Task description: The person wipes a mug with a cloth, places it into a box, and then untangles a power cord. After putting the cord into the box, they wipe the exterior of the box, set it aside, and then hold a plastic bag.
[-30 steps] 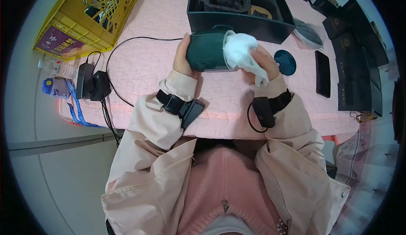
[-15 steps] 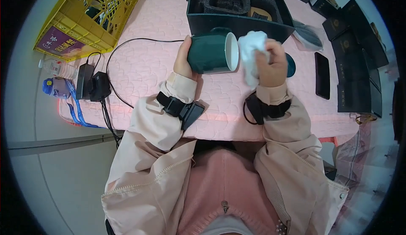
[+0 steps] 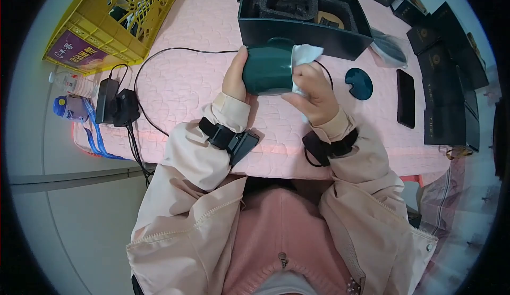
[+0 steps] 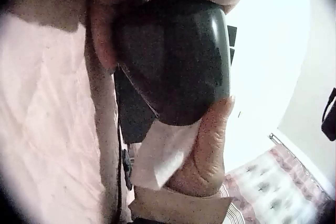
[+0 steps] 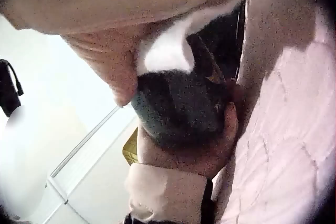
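Note:
A glossy dark green mug [image 3: 270, 70] lies tipped on its side in the air, its mouth turned to the right and its handle [image 3: 280, 42] toward the box. My left hand [image 3: 234, 74] grips it round the base end. At the mouth, my right hand [image 3: 316, 94] holds a crumpled white cloth [image 3: 307, 53], with part of it tucked inside the rim. The thumb of that hand lies along the near side of the rim. In the right wrist view the white cloth [image 5: 167, 50] bunches over the mug's edge; the fingers inside the mouth are hidden.
Behind the mug stands an open dark green box [image 3: 305, 34] with grey foam. A notched green lid [image 3: 359, 84] and a black phone [image 3: 405, 98] lie to the right, before stacked dark boxes [image 3: 450, 93]. A yellow crate [image 3: 101, 29], bottles and black adapters [image 3: 125, 107] are at left.
The right hand drew the cloth back from the mug's mouth, then brought it in again, now turned with the thumb toward me. The mug shifted slightly to the right in the left hand.

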Action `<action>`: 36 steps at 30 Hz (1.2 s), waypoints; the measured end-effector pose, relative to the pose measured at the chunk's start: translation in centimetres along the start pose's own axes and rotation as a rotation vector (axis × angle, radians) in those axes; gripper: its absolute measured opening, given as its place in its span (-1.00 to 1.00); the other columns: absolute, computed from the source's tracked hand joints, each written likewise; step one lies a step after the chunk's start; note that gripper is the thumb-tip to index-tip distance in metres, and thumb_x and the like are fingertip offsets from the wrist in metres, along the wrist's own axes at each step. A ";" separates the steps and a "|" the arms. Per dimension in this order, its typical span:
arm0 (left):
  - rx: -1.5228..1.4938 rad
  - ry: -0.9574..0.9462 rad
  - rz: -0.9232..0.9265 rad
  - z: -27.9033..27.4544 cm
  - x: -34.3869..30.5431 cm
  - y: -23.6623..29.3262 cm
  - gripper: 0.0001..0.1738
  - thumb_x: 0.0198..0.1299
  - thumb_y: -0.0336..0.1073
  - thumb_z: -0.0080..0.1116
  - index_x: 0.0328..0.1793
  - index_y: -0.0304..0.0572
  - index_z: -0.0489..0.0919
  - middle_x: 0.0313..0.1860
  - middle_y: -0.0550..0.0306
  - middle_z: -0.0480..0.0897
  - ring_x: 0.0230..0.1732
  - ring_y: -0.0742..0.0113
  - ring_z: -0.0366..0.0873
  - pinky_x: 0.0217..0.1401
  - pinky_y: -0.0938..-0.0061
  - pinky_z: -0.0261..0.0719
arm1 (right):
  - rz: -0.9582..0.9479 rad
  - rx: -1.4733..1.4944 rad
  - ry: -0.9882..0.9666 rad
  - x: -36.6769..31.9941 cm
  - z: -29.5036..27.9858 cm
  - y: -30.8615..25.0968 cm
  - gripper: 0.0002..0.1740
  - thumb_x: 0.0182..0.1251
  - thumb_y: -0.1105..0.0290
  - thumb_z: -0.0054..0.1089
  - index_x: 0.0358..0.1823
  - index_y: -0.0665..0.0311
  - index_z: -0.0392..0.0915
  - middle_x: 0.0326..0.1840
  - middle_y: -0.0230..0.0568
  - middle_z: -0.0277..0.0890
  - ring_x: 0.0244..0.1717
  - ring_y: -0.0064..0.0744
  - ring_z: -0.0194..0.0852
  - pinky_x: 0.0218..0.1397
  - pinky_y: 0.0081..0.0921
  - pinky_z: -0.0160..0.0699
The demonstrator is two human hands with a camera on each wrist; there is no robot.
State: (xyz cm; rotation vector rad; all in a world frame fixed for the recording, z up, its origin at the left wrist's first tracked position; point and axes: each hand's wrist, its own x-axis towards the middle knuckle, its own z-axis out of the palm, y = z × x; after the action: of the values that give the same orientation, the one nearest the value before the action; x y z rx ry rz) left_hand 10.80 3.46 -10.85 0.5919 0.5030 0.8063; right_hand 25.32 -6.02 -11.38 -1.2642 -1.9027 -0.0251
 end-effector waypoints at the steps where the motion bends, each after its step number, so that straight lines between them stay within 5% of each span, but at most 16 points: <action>1: 0.004 -0.007 -0.020 0.1 -0.2 0.0 -0.59 0.18 0.02 -0.15 -0.06 -0.13 0.43 -0.20 0.18 0.55 -0.22 0.40 0.51 -0.14 0.54 0.46 | 0.001 0.000 -0.001 0.2 0.0 -0.2 -0.65 0.15 0.49 -0.05 0.01 0.36 0.33 -0.01 -0.16 0.33 -0.11 -0.32 0.36 -0.04 -0.56 0.29; 5: 0.023 -0.032 -0.057 0.3 -0.3 0.1 -0.58 0.19 0.03 -0.16 -0.07 -0.12 0.43 -0.19 0.18 0.55 -0.20 0.39 0.50 -0.11 0.52 0.45 | -0.046 0.233 0.016 0.9 -0.1 -1.1 -0.66 0.12 0.51 -0.06 -0.02 0.38 0.37 -0.05 -0.15 0.36 -0.10 -0.34 0.35 -0.02 -0.53 0.28; 8: 0.046 -0.040 -0.058 0.1 -0.3 0.0 -0.58 0.18 0.05 -0.17 -0.09 -0.11 0.45 -0.19 0.17 0.55 -0.17 0.36 0.49 -0.06 0.46 0.42 | 0.394 0.583 0.023 -0.3 0.2 -1.5 -0.65 0.07 0.53 -0.04 -0.04 0.38 0.39 -0.09 -0.18 0.40 -0.11 -0.41 0.35 -0.03 -0.55 0.31; 12: 0.047 -0.034 -0.012 0.2 -0.3 0.0 -0.58 0.20 0.01 -0.17 -0.05 -0.14 0.42 -0.17 0.16 0.53 -0.16 0.40 0.48 -0.09 0.52 0.43 | 0.674 0.964 0.262 1.3 -1.4 -2.0 -0.63 0.12 0.54 -0.08 0.01 0.38 0.35 -0.11 -0.20 0.41 -0.13 -0.45 0.36 -0.05 -0.55 0.33; 16: 0.029 -0.012 0.008 0.6 -0.5 0.4 -0.59 0.19 0.01 -0.17 -0.05 -0.14 0.41 -0.16 0.15 0.52 -0.14 0.40 0.47 -0.06 0.50 0.42 | 0.807 1.099 0.022 0.5 -1.8 0.1 -0.63 0.17 0.51 -0.11 0.05 0.39 0.32 -0.13 -0.25 0.42 -0.16 -0.49 0.36 -0.08 -0.57 0.35; 25: 0.036 -0.008 -0.012 0.0 0.0 0.0 -0.58 0.19 0.03 -0.16 -0.05 -0.14 0.41 -0.16 0.14 0.52 -0.14 0.39 0.47 -0.06 0.51 0.41 | 0.605 0.849 0.039 -0.8 -0.4 -1.2 -0.61 0.17 0.44 -0.14 0.05 0.37 0.33 -0.13 -0.28 0.42 -0.20 -0.52 0.37 -0.08 -0.59 0.35; 28: 0.049 0.003 -0.005 0.0 0.0 0.0 -0.57 0.18 0.03 -0.16 -0.05 -0.15 0.41 -0.16 0.14 0.51 -0.14 0.39 0.46 -0.06 0.51 0.41 | 0.788 1.085 0.286 -0.3 -1.4 -0.8 -0.61 0.18 0.40 -0.18 0.05 0.37 0.33 -0.14 -0.26 0.43 -0.20 -0.52 0.38 -0.08 -0.60 0.34; 33: 0.065 0.032 0.007 0.3 -0.2 0.1 -0.56 0.18 0.03 -0.16 -0.03 -0.16 0.39 -0.14 0.12 0.50 -0.12 0.38 0.45 -0.03 0.50 0.39 | 0.796 1.424 0.373 0.0 -1.3 -1.3 -0.61 0.19 0.36 -0.19 0.04 0.37 0.34 -0.14 -0.25 0.43 -0.20 -0.51 0.38 -0.08 -0.61 0.35; 36: 0.064 -0.008 -0.003 0.3 -0.2 0.2 -0.56 0.19 0.03 -0.16 -0.02 -0.17 0.38 -0.13 0.11 0.49 -0.11 0.38 0.44 -0.02 0.49 0.39 | 0.748 0.853 0.167 -0.1 -1.8 -1.0 -0.61 0.19 0.35 -0.17 0.03 0.36 0.34 -0.14 -0.25 0.44 -0.18 -0.51 0.39 -0.08 -0.61 0.36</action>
State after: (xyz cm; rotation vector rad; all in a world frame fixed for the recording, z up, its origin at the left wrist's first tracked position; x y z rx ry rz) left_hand 10.75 3.32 -10.46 0.6524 0.5239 0.7867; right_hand 25.69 -7.33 -9.91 -1.2034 -0.9889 0.9319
